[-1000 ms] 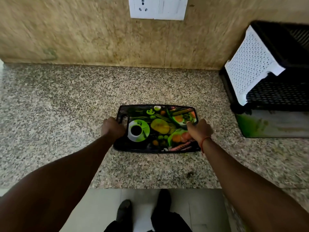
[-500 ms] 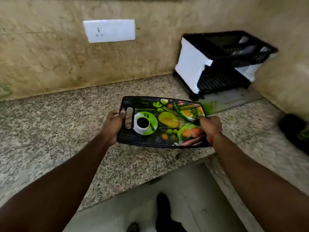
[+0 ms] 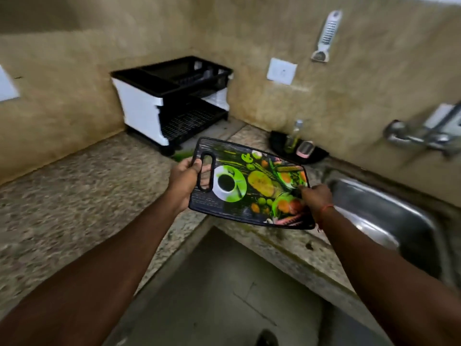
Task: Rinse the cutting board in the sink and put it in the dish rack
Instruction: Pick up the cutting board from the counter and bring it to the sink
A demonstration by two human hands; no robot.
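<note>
The cutting board [image 3: 249, 196] looks like a thin, rigid plastic sheet: light, stiff, and probably slippery once wet, so the slotted handle at its left end and the opposite short edge are the secure places to hold it. It is carried in the air, printed face up and roughly level, over the tabletop [image 3: 87, 191] corner between the dish rack [image 3: 172, 101] and the sink [image 3: 399, 221], touching neither. The left hand [image 3: 185, 177] grips the handle end, with fingers showing through the slot; the right hand [image 3: 315, 198] pinches the right edge with the thumb on top, and both arms are extended forward.
</note>
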